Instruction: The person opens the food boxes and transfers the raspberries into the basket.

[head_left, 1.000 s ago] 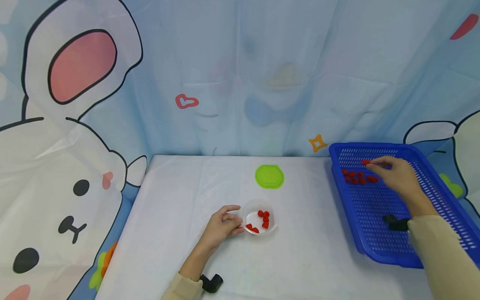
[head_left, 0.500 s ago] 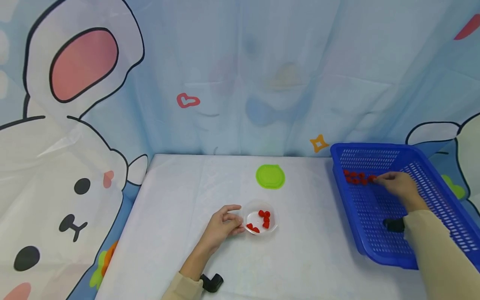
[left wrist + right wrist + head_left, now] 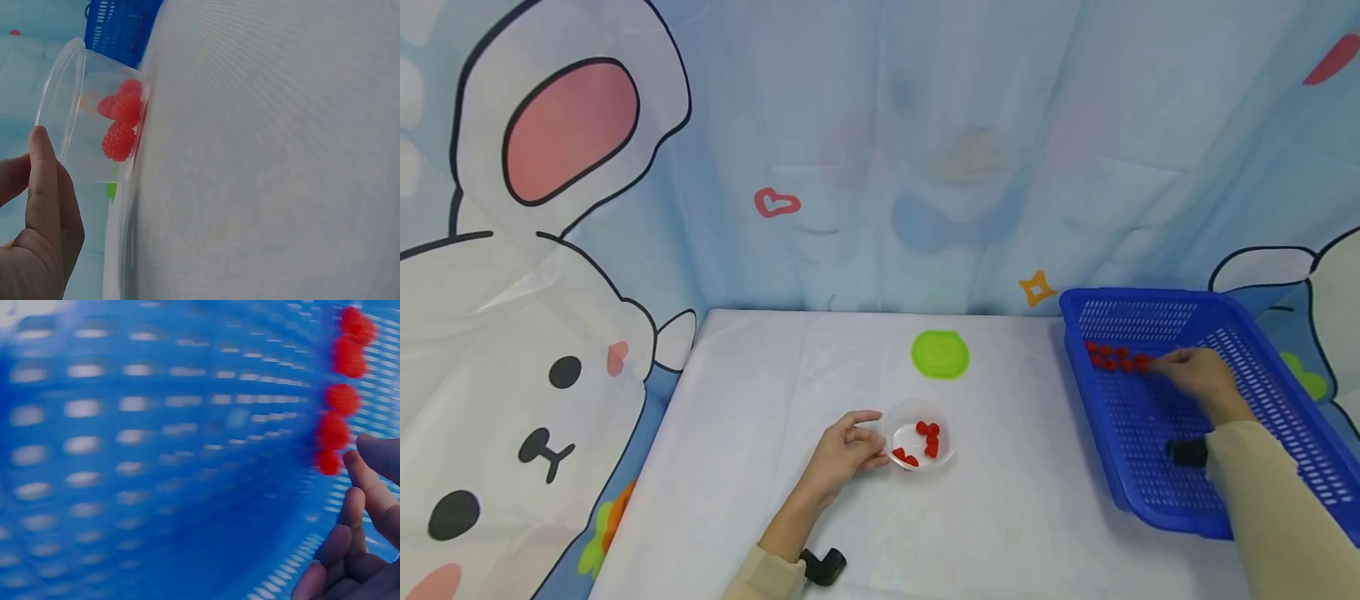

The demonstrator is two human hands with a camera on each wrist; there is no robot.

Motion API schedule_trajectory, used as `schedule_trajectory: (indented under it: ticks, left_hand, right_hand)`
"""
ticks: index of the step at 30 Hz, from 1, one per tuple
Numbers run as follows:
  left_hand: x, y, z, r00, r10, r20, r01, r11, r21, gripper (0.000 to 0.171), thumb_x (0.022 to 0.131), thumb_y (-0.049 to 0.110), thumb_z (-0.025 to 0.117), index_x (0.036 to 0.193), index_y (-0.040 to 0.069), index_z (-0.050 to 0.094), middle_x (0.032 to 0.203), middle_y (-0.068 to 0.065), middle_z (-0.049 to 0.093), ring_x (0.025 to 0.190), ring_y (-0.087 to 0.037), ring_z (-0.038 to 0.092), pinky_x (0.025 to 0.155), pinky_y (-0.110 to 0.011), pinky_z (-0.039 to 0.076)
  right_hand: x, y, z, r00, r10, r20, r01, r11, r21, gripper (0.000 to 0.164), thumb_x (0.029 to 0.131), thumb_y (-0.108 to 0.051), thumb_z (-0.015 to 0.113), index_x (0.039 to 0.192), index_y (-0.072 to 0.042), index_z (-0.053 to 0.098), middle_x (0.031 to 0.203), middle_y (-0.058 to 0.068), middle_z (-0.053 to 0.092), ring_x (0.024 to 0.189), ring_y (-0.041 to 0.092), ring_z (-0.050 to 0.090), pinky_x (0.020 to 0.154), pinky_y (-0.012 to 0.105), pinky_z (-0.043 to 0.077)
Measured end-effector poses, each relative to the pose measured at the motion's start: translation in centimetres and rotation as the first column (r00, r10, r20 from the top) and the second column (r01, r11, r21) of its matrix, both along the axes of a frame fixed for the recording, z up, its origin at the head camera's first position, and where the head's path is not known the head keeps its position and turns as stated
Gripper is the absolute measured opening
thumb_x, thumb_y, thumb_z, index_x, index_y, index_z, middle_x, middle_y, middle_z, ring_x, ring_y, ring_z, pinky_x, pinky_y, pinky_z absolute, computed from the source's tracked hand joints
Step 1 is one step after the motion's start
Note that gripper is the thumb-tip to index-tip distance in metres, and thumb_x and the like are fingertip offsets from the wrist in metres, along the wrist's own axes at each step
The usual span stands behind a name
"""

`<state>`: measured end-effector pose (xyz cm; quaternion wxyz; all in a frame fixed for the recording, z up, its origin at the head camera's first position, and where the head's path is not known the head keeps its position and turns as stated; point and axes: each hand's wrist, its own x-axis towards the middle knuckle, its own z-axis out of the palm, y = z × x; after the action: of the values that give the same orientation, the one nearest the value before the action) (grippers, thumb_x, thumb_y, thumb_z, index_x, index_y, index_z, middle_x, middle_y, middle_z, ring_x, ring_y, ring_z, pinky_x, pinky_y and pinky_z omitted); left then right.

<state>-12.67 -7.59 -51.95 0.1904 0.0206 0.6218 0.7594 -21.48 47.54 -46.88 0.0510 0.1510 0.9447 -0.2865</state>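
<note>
In the head view, my left hand reaches to the left side of a clear plastic cup on the white table. In the left wrist view, a straight fingertip touches the cup's rim, and several red raspberries lie at the bottom. My right hand is low inside a blue basket. More raspberries lie in a cluster by its far left corner, right at my right fingertips. In the right wrist view, the thumb and forefinger tips are close together beside the nearest raspberry, with nothing visible between them.
A green lid lies flat on the table behind the cup. A printed blue curtain hangs along the table's back edge. The basket's raised, slotted walls surround my right hand.
My right hand came down from above the basket with a raspberry and is now beside the cluster, slightly blurred. The raspberry appears among the others. The left hand and cup stay in place.
</note>
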Motion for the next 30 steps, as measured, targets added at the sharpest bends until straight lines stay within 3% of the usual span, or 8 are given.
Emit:
schedule_trajectory:
  ticks: [6,11,15,18,20,25,30]
  left_hand:
    - [0.0,0.0,0.0,1.000,-0.004,-0.015,0.004,1.000,0.004,0.043,0.096,0.004,0.067,0.137,-0.001,0.052,0.098,-0.014,0.064,0.083,-0.023,0.070,0.083,-0.037,0.061]
    - [0.1,0.0,0.2,1.000,-0.005,-0.015,0.005,1.000,0.005,0.044,0.096,0.003,0.066,0.137,-0.003,0.051,0.098,-0.015,0.064,0.082,-0.022,0.070,0.082,-0.037,0.061]
    - [0.2,0.0,0.3,1.000,-0.002,-0.009,0.002,1.000,0.008,0.044,0.096,0.002,0.067,0.137,-0.004,0.051,0.097,-0.014,0.064,0.082,-0.022,0.069,0.082,-0.037,0.061]
    - [0.2,0.0,0.2,1.000,-0.002,-0.008,0.002,1.000,0.006,0.044,0.096,0.003,0.067,0.137,-0.003,0.051,0.097,-0.014,0.064,0.082,-0.022,0.069,0.083,-0.037,0.061]
    - [0.2,0.0,0.2,1.000,0.000,-0.005,0.000,1.000,0.007,0.044,0.096,0.002,0.067,0.137,-0.003,0.051,0.097,-0.014,0.064,0.082,-0.022,0.069,0.083,-0.037,0.061]
    - [0.1,-0.1,0.1,1.000,0.001,-0.003,-0.001,1.000,0.009,0.044,0.096,0.002,0.066,0.137,-0.004,0.051,0.097,-0.014,0.063,0.083,-0.022,0.069,0.082,-0.037,0.061]
    - [0.1,-0.1,0.1,1.000,-0.001,-0.004,0.001,1.000,0.010,0.044,0.096,0.002,0.066,0.137,-0.004,0.051,0.097,-0.014,0.063,0.083,-0.022,0.069,0.082,-0.037,0.061]
  right_hand:
    - [0.4,-2.5,3.5,0.995,0.027,-0.093,-0.029,0.999,-0.014,0.059,0.104,-0.038,0.051,0.125,0.016,0.053,0.129,0.041,0.047,0.116,0.058,0.042,0.089,0.074,0.038]
    - [1.3,-6.7,6.5,0.987,0.107,-0.120,-0.117,0.990,-0.078,0.066,0.102,-0.050,0.050,0.131,0.009,0.054,0.134,0.037,0.045,0.119,0.055,0.041,0.089,0.073,0.039]
    - [2.3,-10.6,8.1,0.968,0.195,-0.157,-0.212,0.972,-0.098,0.061,0.100,-0.051,0.056,0.129,0.003,0.060,0.125,0.029,0.053,0.109,0.047,0.050,0.077,0.056,0.050]
    - [2.8,-13.4,8.6,0.944,0.265,-0.194,-0.284,0.956,-0.077,0.049,0.100,-0.043,0.060,0.125,-0.001,0.065,0.111,0.021,0.060,0.094,0.036,0.055,0.066,0.039,0.049]
    - [3.2,-15.2,8.7,0.928,0.310,-0.207,-0.333,0.939,-0.082,0.042,0.101,-0.038,0.062,0.123,-0.003,0.067,0.107,0.018,0.062,0.087,0.031,0.055,0.062,0.033,0.049]
    - [3.7,-18.9,7.9,0.898,0.384,-0.217,-0.414,0.902,-0.119,0.035,0.099,-0.034,0.066,0.118,-0.005,0.070,0.105,0.013,0.061,0.077,0.026,0.051,0.054,0.031,0.045]
    - [3.7,-21.5,6.2,0.869,0.416,-0.267,-0.465,0.871,-0.157,0.026,0.096,-0.028,0.070,0.111,-0.007,0.073,0.099,0.010,0.063,0.073,0.023,0.050,0.053,0.030,0.043]
